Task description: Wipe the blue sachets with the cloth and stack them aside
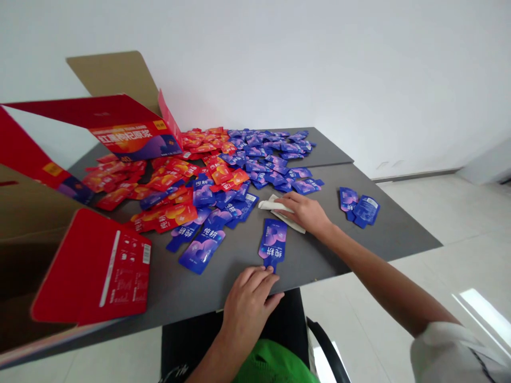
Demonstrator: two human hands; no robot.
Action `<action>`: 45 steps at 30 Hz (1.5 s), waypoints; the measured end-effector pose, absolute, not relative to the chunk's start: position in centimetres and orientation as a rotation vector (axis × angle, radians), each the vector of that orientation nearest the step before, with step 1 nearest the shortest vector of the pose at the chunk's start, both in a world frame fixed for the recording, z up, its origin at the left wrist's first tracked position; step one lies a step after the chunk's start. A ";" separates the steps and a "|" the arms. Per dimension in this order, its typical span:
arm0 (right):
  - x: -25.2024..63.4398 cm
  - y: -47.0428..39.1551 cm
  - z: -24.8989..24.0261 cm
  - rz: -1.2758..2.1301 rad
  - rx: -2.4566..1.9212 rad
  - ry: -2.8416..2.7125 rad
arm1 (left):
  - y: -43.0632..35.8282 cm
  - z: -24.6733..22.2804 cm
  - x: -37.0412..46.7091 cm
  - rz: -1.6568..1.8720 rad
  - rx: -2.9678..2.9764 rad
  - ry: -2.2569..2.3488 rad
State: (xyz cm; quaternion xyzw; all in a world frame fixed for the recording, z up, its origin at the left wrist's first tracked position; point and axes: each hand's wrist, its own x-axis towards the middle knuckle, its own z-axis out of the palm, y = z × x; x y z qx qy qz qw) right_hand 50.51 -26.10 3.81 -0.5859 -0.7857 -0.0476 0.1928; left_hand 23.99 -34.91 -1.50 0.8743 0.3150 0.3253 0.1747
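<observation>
A blue-purple pouch (273,238) lies flat near the table's front edge, its narrow neck toward me. My left hand (249,300) rests at that edge with extended fingers and the thumb apart; its fingertips touch the neck. Just beyond the pouch, my right hand (305,213) grips a folded white tissue (271,206) against the table. Part of the tissue is hidden under the fingers. Left of the hands, several more blue-purple pouches (202,250) overlap one another.
Piles of red-orange pouches (175,213) and blue-purple pouches (271,143) cover the back of the grey table (319,255). Two blue pouches (366,210) lie to the right. Opened red cartons (131,133) stand at left, a flap (99,266) jutting over the table. A white wall rises behind.
</observation>
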 end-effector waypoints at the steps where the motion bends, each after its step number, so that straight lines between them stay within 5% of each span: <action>1: 50.2 -26.7 4.4 -0.146 -1.609 -2.183 | -34.9 -1.5 24.0 0.923 2.477 0.892; 8: 45.8 -33.4 3.3 0.075 -1.254 -2.441 | -34.9 -1.6 24.0 0.900 2.502 0.898; 16: 50.6 -25.4 2.9 -0.112 -1.595 -2.279 | -35.0 -1.6 24.1 0.951 2.470 0.889; 25: 46.6 -32.8 3.2 0.035 -1.246 -2.469 | -35.0 -1.4 24.2 0.921 2.475 0.900; 33: 50.5 -25.7 3.4 -0.134 -1.653 -2.231 | -35.1 -1.7 24.1 0.951 2.455 0.905; 38: 47.7 -30.5 5.5 -0.095 -1.432 -2.287 | -35.1 -1.5 24.1 0.909 2.459 0.909; 45: 47.1 -30.7 2.0 0.106 -1.381 -2.420 | -35.1 -1.2 24.1 0.894 2.460 0.913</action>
